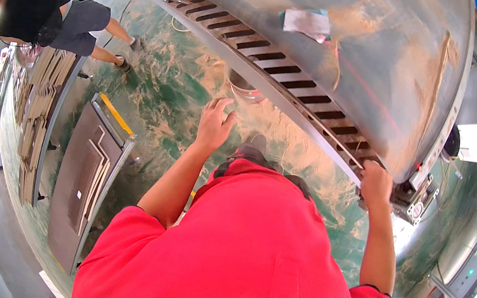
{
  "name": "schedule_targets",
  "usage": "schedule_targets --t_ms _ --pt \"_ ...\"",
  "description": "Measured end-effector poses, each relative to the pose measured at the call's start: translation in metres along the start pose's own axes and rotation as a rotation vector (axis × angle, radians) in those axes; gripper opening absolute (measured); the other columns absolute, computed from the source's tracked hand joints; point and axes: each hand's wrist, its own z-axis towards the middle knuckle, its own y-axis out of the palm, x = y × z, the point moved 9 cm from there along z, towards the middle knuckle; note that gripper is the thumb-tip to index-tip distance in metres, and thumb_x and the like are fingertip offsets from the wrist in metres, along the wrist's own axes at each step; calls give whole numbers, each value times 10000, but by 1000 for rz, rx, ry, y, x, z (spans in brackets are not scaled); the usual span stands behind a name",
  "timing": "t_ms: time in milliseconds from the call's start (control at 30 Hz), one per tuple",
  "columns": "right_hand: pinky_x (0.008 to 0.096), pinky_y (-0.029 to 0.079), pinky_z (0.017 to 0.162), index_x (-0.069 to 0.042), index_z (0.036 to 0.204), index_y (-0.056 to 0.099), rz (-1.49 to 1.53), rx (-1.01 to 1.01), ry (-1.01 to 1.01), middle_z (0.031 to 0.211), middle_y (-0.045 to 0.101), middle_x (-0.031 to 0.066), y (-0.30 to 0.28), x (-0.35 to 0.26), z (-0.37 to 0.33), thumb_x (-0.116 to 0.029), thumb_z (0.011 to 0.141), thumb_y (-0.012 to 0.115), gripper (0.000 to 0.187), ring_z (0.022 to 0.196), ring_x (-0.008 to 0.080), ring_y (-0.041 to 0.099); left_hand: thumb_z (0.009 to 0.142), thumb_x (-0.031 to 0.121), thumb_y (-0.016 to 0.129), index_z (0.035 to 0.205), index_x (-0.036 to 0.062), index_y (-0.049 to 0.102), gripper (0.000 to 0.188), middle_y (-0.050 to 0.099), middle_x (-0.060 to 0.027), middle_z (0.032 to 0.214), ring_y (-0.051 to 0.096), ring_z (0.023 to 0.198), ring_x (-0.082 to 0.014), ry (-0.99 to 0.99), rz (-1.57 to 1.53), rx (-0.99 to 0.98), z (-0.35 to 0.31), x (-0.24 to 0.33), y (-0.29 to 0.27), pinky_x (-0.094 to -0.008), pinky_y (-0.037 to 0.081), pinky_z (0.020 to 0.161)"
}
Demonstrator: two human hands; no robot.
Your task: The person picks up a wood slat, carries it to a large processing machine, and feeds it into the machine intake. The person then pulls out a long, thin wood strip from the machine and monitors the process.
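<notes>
Up close, the right hand [376,183] grips the big grey counter [356,61] edge — it looks heavy and stiff — while the left hand [215,124] hangs open, holding nothing.

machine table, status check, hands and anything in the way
Left hand open, fingers spread, off the machine table. Right hand gripping its slotted edge. Sawdust on green floor.

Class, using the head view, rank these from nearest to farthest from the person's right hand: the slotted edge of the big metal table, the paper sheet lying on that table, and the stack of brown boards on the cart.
From the right hand:
1. Slotted edge, touching the hand.
2. Paper sheet, up on the metal table.
3. Brown boards, far left on the cart.
</notes>
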Motion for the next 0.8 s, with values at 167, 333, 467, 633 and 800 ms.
schedule_targets --t_ms 167,333,467,633,800 --pt "451 441 642 -51 731 532 -62 81 141 745 578 147 -47 70 -87 -36 740 511 28 739 362 581 813 127 594 1104 26 537 314 556 -139 1073 502 988 -304 81 -32 -65 0 43 19 -386 392 879" --pt "444 428 642 -48 762 537 -250 117 286 776 574 147 -105 128 -172 -15 751 484 64 762 359 575 814 137 594 1106 21 531 321 558 -137 1108 491 1060 -334 131 -122 -147 2 82 49 -413 378 913" --pt "416 429 677 -50 822 551 -403 108 497 817 568 130 -157 178 -243 -11 772 472 101 802 338 569 832 164 592 1117 34 525 321 540 -134 1127 490 1052 -323 181 -146 -235 2 103 84 -398 384 909" --pt "388 427 711 -55 897 556 -502 258 659 848 555 132 -221 224 -327 -8 785 472 148 838 335 555 860 194 590 1134 45 527 318 539 -128 1079 527 944 -246 254 -181 -281 -6 133 105 -355 418 847" --pt "384 428 729 -57 948 558 -571 382 776 899 555 133 -280 249 -393 -2 786 496 182 854 314 555 843 174 586 1131 34 521 326 537 -132 1097 513 991 -277 200 -254 -352 -11 131 114 -376 406 869"
